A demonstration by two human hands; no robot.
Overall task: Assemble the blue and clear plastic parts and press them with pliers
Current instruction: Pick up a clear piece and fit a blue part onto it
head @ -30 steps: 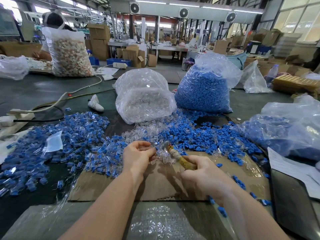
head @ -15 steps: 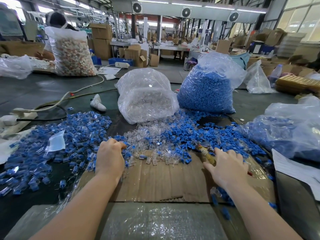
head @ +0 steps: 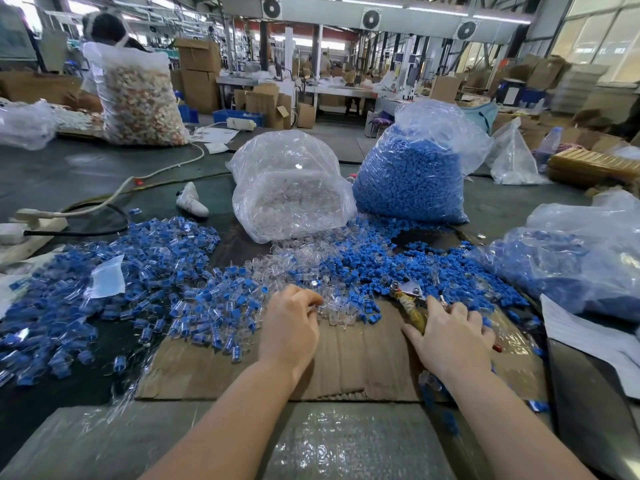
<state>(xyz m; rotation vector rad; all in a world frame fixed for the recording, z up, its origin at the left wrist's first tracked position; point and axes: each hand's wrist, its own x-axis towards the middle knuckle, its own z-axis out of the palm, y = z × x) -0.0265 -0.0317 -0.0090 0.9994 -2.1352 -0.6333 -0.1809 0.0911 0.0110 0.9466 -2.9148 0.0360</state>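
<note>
My left hand (head: 290,329) curls its fingers into the clear parts (head: 332,308) at the cardboard's (head: 360,362) far edge | right hand (head: 450,336) lies flat, fingers spread, over the pliers (head: 407,296) | blue parts (head: 384,271) heaped just beyond | bare cardboard between my wrists.

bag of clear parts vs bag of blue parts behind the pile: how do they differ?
The bag of clear parts holds colourless pieces; the bag of blue parts holds solid blue ones. The clear bag sits left and is only partly filled, its upper half slack film; the blue bag sits right, stands taller and is packed fuller. Both are transparent plastic sacks standing side by side on the table, with loose parts lying at their bases.
</note>
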